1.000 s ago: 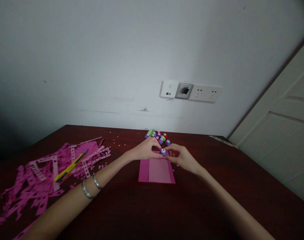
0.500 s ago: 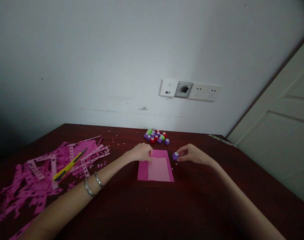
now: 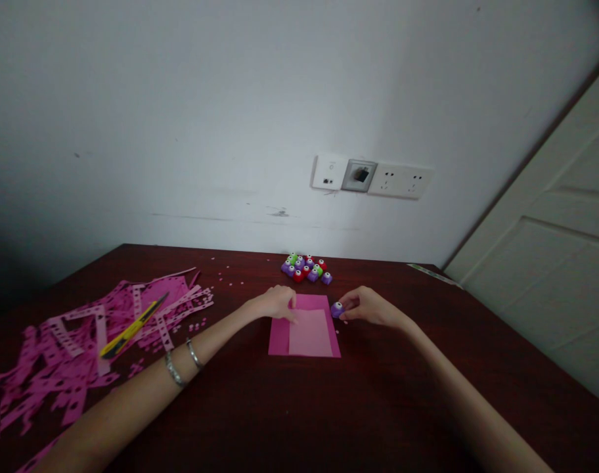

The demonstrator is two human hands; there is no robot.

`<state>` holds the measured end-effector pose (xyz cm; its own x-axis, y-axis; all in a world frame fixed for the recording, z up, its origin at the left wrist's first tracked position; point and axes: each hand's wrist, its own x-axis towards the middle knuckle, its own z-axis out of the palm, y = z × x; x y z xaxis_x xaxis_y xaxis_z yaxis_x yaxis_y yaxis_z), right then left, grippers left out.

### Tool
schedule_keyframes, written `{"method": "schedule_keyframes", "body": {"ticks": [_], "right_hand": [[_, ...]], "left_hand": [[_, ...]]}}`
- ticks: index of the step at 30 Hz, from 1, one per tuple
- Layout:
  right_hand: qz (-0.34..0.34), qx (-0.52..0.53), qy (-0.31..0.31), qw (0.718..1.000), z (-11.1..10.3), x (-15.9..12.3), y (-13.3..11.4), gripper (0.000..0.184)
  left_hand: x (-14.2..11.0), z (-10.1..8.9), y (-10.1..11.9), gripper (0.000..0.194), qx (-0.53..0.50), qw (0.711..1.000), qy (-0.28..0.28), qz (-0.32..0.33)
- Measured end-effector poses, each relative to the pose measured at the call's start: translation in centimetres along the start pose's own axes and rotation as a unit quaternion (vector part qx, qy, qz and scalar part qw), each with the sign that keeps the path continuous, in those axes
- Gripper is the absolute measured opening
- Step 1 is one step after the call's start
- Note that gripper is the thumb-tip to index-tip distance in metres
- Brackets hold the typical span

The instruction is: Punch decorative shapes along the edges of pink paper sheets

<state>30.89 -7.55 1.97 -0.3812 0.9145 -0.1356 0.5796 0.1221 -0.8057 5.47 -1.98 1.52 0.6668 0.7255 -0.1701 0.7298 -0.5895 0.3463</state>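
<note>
A light pink sheet of paper (image 3: 310,336) lies on a larger, darker pink sheet (image 3: 278,343) in the middle of the table. My left hand (image 3: 276,303) rests at their upper left, fingers curled, thumb on the lighter sheet's left edge, holding it. Just right of the darker sheet, my right hand (image 3: 371,306) grips a small purple craft punch (image 3: 337,310) with a white round top between thumb and fingers. The punch sits beside the sheet's right edge. Behind the paper stands a cluster of similar punches (image 3: 299,276) in purple, red and green.
On the left, a heap of punched pink paper strips (image 3: 73,361) spreads over the dark red table (image 3: 299,420), a yellow utility knife (image 3: 132,330) on top. Tiny pink cutouts (image 3: 198,326) are scattered nearby. A ruler-like strip (image 3: 435,276) lies at the back right, before the wall.
My right hand has brought the purple craft punch left, closer to the darker sheet's right edge. My left thumb has moved slightly away from the index finger. The view has shifted a little.
</note>
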Motion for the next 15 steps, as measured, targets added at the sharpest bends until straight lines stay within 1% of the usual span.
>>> {"method": "schedule_keyframes", "body": {"ticks": [4, 12, 13, 15], "right_hand": [[0.003, -0.007, 0.000, 1.000, -0.13, -0.10, -0.08, 0.019], [0.021, -0.013, 0.012, 1.000, -0.35, 0.02, 0.19, 0.023], [0.020, -0.013, 0.013, 1.000, -0.33, 0.04, 0.22, 0.024], [0.022, -0.011, 0.014, 1.000, -0.28, 0.08, 0.25, 0.024]], "left_hand": [[0.31, 0.29, -0.54, 0.037, -0.046, 0.999, -0.008, 0.001], [0.48, 0.51, -0.38, 0.044, -0.089, 0.996, 0.014, -0.008], [0.50, 0.50, -0.34, 0.044, -0.095, 0.995, 0.015, -0.007], [0.57, 0.47, -0.43, 0.036, -0.112, 0.994, 0.014, -0.001]]}}
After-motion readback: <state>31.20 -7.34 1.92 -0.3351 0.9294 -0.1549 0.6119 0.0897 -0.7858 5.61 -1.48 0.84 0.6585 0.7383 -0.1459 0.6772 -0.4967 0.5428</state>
